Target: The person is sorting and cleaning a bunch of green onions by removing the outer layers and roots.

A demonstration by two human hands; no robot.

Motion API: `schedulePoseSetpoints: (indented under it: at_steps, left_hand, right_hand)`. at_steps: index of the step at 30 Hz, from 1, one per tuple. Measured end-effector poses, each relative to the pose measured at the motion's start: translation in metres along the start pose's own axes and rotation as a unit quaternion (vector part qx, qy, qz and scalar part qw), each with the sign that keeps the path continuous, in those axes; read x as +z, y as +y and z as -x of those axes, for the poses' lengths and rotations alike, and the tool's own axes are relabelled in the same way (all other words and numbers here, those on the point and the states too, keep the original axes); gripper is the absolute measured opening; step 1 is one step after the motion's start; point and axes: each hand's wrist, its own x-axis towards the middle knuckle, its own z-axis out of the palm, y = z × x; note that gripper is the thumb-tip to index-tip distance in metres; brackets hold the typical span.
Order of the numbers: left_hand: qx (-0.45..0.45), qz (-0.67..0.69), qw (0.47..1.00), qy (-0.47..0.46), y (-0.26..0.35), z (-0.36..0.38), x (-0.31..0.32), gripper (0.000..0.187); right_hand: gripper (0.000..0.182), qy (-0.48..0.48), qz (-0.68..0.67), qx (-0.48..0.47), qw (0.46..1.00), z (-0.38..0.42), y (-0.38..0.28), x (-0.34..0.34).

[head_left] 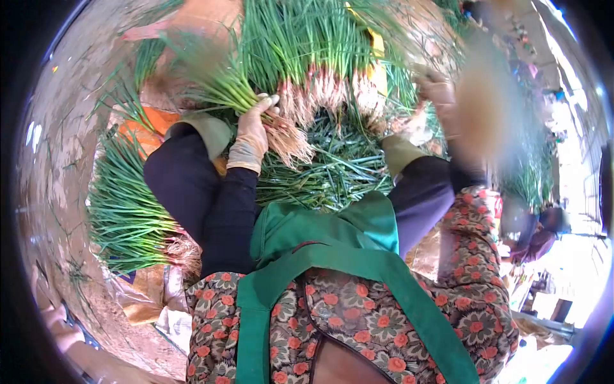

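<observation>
My left hand [254, 128], in a pale thin glove, is wrapped round a bunch of spring onions [240, 93]. Their green leaves point up and left, and the stringy pale roots hang down to the right. Off to the right, my right hand [440, 95] is partly covered by a brown blur, and its fingers do not show clearly. It is beside some pale stems or roots near my right knee. More spring onions [320, 70] stand in a row of bunches in front of me, pinkish roots towards me. Loose green leaves [320, 179] lie heaped between my legs.
A pile of spring onions [134, 205] lies on sacking [144, 294] at the left. An orange piece of material [139, 133] is behind it. Bare brown ground [61, 185] stretches along the left. A person [540, 237] in dark clothing is at the far right.
</observation>
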Motion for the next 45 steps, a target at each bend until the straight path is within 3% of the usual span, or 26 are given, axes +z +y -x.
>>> schedulePoseSetpoints:
  at_steps: [3,5,8,10,12,13,14,16,19,20,21,23,25,26,29,30,31,33,35,36,37,38,39,41,43,45]
  left_hand:
    - [0.049,-0.022,0.998,-0.02,0.004,0.011,0.007,0.018]
    - [0.055,-0.022,0.997,-0.047,0.003,0.004,0.002,0.017]
    - [0.062,-0.074,0.994,-0.054,0.01,-0.003,0.007,0.017]
    - [0.061,-0.089,0.993,-0.042,0.018,-0.012,0.019,0.016]
    - [-0.021,-0.035,0.999,-0.014,0.024,-0.024,0.029,0.014]
    - [-0.061,-0.005,0.998,0.001,0.026,-0.032,0.034,0.014]
    - [-0.051,0.034,0.998,0.01,0.023,-0.039,0.037,0.015]
    - [-0.095,0.101,0.99,0.011,0.018,-0.056,0.035,0.014]
    - [-0.077,0.037,0.995,0.049,0.0,-0.071,0.031,0.018]
    - [-0.071,0.041,0.993,0.083,-0.006,-0.069,0.041,0.02]
    - [-0.066,0.045,0.99,0.117,-0.011,-0.067,0.05,0.021]
    - [-0.085,-0.018,0.994,0.065,-0.027,-0.081,0.026,0.02]
    - [-0.121,-0.034,0.991,0.045,-0.038,-0.086,0.017,0.02]
    - [-0.052,-0.022,0.995,0.086,-0.052,-0.092,0.022,0.02]
    - [-0.076,-0.012,0.991,0.112,-0.057,-0.083,0.026,0.018]
    - [-0.068,-0.001,0.994,0.09,-0.055,-0.076,0.033,0.018]
    - [-0.091,-0.017,0.992,0.081,-0.065,-0.08,0.022,0.018]
    - [-0.143,-0.056,0.987,0.056,-0.062,-0.063,0.03,0.017]
    - [-0.166,0.014,0.984,0.057,-0.059,-0.054,0.036,0.017]
    - [-0.151,0.036,0.986,0.057,-0.06,-0.056,0.032,0.018]
    - [-0.138,0.058,0.987,0.058,-0.062,-0.057,0.027,0.019]
    - [-0.112,0.087,0.987,0.075,-0.064,-0.057,0.031,0.021]
    - [-0.109,0.094,0.988,0.063,-0.064,-0.056,0.033,0.021]
    - [-0.106,0.104,0.988,0.036,-0.059,-0.051,0.045,0.021]
    - [-0.103,0.236,0.966,-0.014,-0.053,-0.044,0.06,0.02]
    - [-0.099,0.224,0.969,-0.023,-0.041,-0.047,0.069,0.026]
  right_hand:
    - [0.032,0.102,0.18,0.019,0.978,-0.054,0.096,-0.097]
    - [0.033,0.126,0.411,-0.014,0.903,-0.115,0.216,-0.161]
    - [0.034,0.039,0.321,-0.09,0.942,-0.067,0.139,-0.115]
    - [0.025,-0.076,-0.066,-0.088,0.991,0.0,0.032,-0.032]
    - [0.028,-0.259,-0.094,0.001,0.961,-0.07,0.077,0.041]
    - [0.03,-0.356,-0.16,-0.104,0.915,-0.105,0.121,0.095]
    - [0.029,-0.325,-0.117,-0.011,0.938,-0.105,0.112,0.148]
    - [0.03,-0.307,0.116,-0.047,0.943,-0.123,0.102,0.231]
    - [0.044,-0.356,0.259,-0.046,0.897,-0.137,0.091,0.3]
    - [0.052,-0.325,0.241,0.007,0.914,-0.133,0.088,0.31]
    - [0.05,-0.289,0.237,-0.073,0.925,-0.126,0.091,0.31]
    - [0.041,-0.245,0.061,-0.032,0.967,-0.091,0.053,0.283]
    - [0.042,-0.312,0.04,-0.127,0.941,-0.061,0.058,0.284]
    - [0.037,-0.36,0.046,-0.154,0.919,-0.052,0.057,0.277]
    - [0.037,-0.403,-0.062,-0.184,0.894,-0.071,0.059,0.25]
    - [0.036,-0.373,-0.154,-0.017,0.915,-0.082,0.065,0.259]
    - [0.032,-0.273,-0.223,0.001,0.936,-0.09,0.065,0.27]
    - [0.028,-0.326,-0.251,0.079,0.908,-0.101,0.04,0.27]
    - [0.026,-0.336,-0.272,0.045,0.9,-0.1,0.044,0.283]
    - [0.022,-0.353,-0.357,0.098,0.859,-0.097,0.049,0.284]
    - [0.022,-0.315,-0.378,0.143,0.859,-0.09,0.055,0.286]
    - [0.019,-0.243,-0.142,-0.171,0.944,-0.087,0.08,0.3]
    - [0.016,-0.131,0.119,-0.456,0.872,-0.084,0.103,0.312]
    - [0.017,-0.325,0.111,-0.195,0.919,-0.072,0.1,0.29]
    - [0.012,-0.284,0.369,-0.361,0.808,-0.083,0.141,0.298]
    - [0.024,-0.352,0.174,-0.157,0.906,-0.11,0.152,0.303]
